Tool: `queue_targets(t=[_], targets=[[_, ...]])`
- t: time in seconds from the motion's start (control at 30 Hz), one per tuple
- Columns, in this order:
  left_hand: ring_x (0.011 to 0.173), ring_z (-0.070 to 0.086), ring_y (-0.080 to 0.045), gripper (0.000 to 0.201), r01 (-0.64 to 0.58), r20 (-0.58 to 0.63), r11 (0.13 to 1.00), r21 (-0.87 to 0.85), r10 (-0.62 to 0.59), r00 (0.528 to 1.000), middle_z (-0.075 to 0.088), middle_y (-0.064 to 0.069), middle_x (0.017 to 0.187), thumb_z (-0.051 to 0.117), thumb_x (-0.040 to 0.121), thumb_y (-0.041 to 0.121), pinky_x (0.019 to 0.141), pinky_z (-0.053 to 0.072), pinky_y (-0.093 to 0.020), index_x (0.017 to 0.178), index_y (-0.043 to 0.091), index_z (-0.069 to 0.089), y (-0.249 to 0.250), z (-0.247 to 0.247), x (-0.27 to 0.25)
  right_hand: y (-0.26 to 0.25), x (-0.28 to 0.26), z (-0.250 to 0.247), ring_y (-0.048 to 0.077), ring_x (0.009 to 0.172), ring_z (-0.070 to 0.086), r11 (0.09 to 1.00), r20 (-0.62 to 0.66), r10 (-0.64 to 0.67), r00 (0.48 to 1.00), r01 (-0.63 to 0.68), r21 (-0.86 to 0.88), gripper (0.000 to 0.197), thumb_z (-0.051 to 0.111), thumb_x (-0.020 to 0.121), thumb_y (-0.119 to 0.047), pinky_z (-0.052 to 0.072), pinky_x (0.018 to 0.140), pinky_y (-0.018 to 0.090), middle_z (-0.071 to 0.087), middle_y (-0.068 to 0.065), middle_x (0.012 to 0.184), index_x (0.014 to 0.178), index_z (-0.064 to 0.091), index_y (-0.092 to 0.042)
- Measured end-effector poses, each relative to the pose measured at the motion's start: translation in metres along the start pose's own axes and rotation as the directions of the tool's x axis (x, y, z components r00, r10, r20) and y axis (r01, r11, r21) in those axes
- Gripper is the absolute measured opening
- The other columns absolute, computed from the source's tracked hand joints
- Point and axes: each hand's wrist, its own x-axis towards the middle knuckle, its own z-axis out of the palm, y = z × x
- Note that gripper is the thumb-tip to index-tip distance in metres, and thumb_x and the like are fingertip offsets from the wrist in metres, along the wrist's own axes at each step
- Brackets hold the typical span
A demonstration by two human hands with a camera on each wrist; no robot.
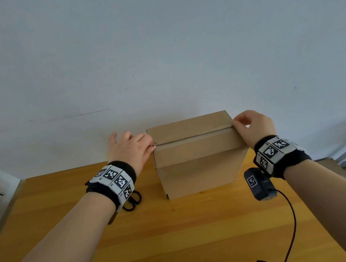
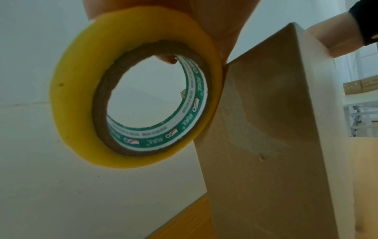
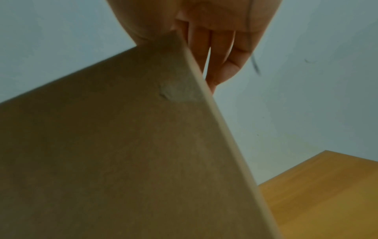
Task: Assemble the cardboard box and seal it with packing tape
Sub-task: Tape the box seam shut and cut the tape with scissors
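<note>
Tape roll [image 2: 135, 100] behind left hand [image 1: 130, 149]

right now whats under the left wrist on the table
Black scissors lie on the wooden table; only their handles show, the blades hidden beneath the left wristband.

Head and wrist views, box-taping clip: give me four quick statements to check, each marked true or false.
1. The left hand holds the yellow tape roll. True.
2. The cardboard box lies flattened on the table. False: it stands upright with its top flaps closed.
3. The right hand touches the box's top right edge. True.
4. The scissors lie on top of the box. False: they lie on the table beside it, under the left wrist.
</note>
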Motion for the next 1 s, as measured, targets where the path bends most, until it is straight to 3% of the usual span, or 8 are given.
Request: queue_targets(t=[0.13,0.3,0.47,0.63,0.73,0.87,0.93,1.0], targets=[[0.101,0.051,-0.019,0.022,0.021,0.017,0.999,-0.037,-0.02,1.0,0.063,0.014,0.102,0.041,0.092,0.044,0.102,0.031,-0.047,0.099,0.03,0.057,-0.002,-0.001,0.003,-0.004,0.007,0.002,0.015,0.084,0.055,0.999,0.01,0.046,0.999,-0.046,-0.029,0.011,0.059,0.085,-0.028,0.042,0.073,0.027,0.066,0.0,0.092,0.09,0.065,-0.02],[0.1,0.052,-0.018,0.023,0.027,0.033,0.997,-0.071,-0.025,0.999,0.063,0.014,0.104,0.043,0.091,0.046,0.095,0.035,-0.04,0.103,0.032,0.057,-0.004,-0.002,0.006,-0.006,0.01,0.003,0.015,0.084,0.054,0.995,0.009,0.1,0.995,-0.1,-0.022,0.012,0.059,0.085,-0.023,0.04,0.073,0.026,0.067,0.002,0.094,0.091,0.068,-0.018],[0.104,0.056,-0.018,0.048,0.016,0.066,0.993,-0.115,-0.009,0.998,0.061,0.018,0.114,0.045,0.09,0.045,0.095,0.039,-0.039,0.136,0.035,0.032,-0.004,-0.006,0.011,-0.007,0.016,0.005,0.023,0.094,0.06,0.979,-0.016,0.202,0.979,-0.201,0.04,0.017,0.056,0.086,-0.017,0.044,0.075,0.027,0.069,0.006,0.098,0.095,0.07,-0.012],[0.102,0.056,-0.017,0.048,-0.002,0.052,0.993,-0.119,0.008,0.999,0.062,0.017,0.113,0.046,0.089,0.044,0.091,0.041,-0.036,0.135,0.034,0.035,-0.004,-0.007,0.01,0.006,0.016,0.006,0.021,0.079,0.061,0.956,-0.01,0.272,0.962,-0.269,0.121,0.008,0.065,0.081,-0.023,0.049,0.073,0.031,0.067,0.003,0.086,0.086,0.066,-0.017],[0.104,0.056,-0.016,0.046,0.004,0.05,0.992,-0.124,0.002,0.999,0.062,0.017,0.114,0.046,0.089,0.045,0.092,0.042,-0.037,0.134,0.034,0.037,-0.004,-0.006,0.01,0.007,0.016,0.007,0.02,0.078,0.058,0.949,-0.02,0.289,0.957,-0.284,0.137,0.01,0.065,0.081,-0.022,0.047,0.07,0.03,0.064,0.001,0.083,0.088,0.065,-0.014],[0.105,0.055,-0.016,0.044,0.01,0.055,0.993,-0.117,-0.004,0.998,0.061,0.018,0.115,0.045,0.09,0.045,0.092,0.041,-0.037,0.132,0.035,0.038,-0.004,-0.007,0.011,0.02,0.01,0.01,0.02,0.075,0.054,0.916,0.132,0.389,0.912,-0.398,0.052,0.005,0.06,0.082,-0.011,0.046,0.069,0.03,0.065,0.008,0.089,0.085,0.064,-0.013],[0.105,0.055,-0.017,0.042,0.013,0.056,0.993,-0.117,-0.006,0.998,0.061,0.017,0.116,0.045,0.09,0.044,0.092,0.041,-0.038,0.131,0.034,0.04,-0.003,-0.006,0.011,0.024,0.004,0.009,0.021,0.077,0.058,0.918,0.07,0.38,0.923,-0.385,0.091,0.009,0.06,0.083,-0.011,0.049,0.072,0.03,0.068,0.008,0.094,0.089,0.067,-0.013],[0.105,0.055,-0.018,0.041,0.017,0.062,0.992,-0.126,-0.009,0.998,0.061,0.016,0.115,0.045,0.09,0.043,0.092,0.041,-0.038,0.13,0.033,0.041,-0.002,-0.006,0.012,0.02,-0.003,0.005,0.022,0.09,0.061,0.939,-0.072,0.313,0.947,-0.297,0.175,0.021,0.053,0.088,-0.013,0.049,0.081,0.031,0.068,0.007,0.106,0.103,0.067,-0.013]])
